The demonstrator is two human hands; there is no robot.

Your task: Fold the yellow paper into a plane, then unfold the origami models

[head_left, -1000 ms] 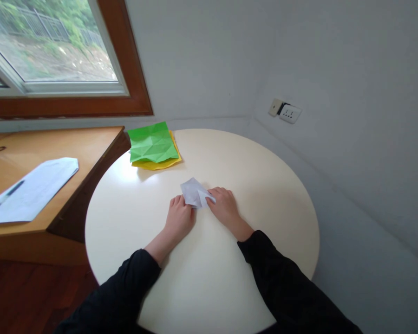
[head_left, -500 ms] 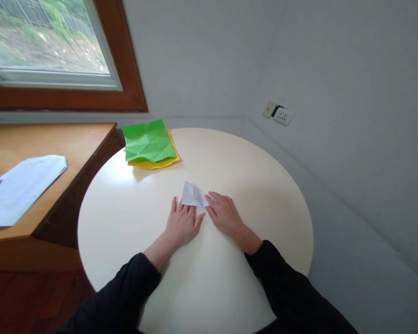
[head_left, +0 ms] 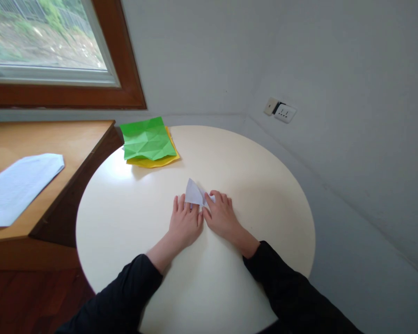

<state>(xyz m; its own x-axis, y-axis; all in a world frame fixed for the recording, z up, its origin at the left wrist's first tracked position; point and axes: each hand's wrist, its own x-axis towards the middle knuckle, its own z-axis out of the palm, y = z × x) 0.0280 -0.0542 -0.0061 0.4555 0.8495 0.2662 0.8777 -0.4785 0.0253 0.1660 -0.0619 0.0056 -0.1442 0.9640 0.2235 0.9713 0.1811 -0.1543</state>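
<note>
A small folded piece of white paper point(head_left: 194, 193) lies near the middle of a round cream table point(head_left: 264, 195). My left hand point(head_left: 185, 223) lies flat with its fingers spread, the fingertips pressing on the paper's near edge. My right hand point(head_left: 221, 215) sits close beside it, fingers curled over the paper's right corner. Both hands touch each other and hide the paper's lower part. Black sleeves cover both forearms.
A creased green sheet point(head_left: 146, 138) lies on a yellow sheet point(head_left: 155, 161) at the table's far left. A wooden desk point(head_left: 55, 139) with a white printed sheet point(head_left: 19, 185) stands left, under a window point(head_left: 45, 41). A wall socket point(head_left: 284, 112) is at right.
My hands have drawn together over the white paper. The left hand went from a loose fist to flat, spread fingers. The paper now shows as a smaller, narrower point.
</note>
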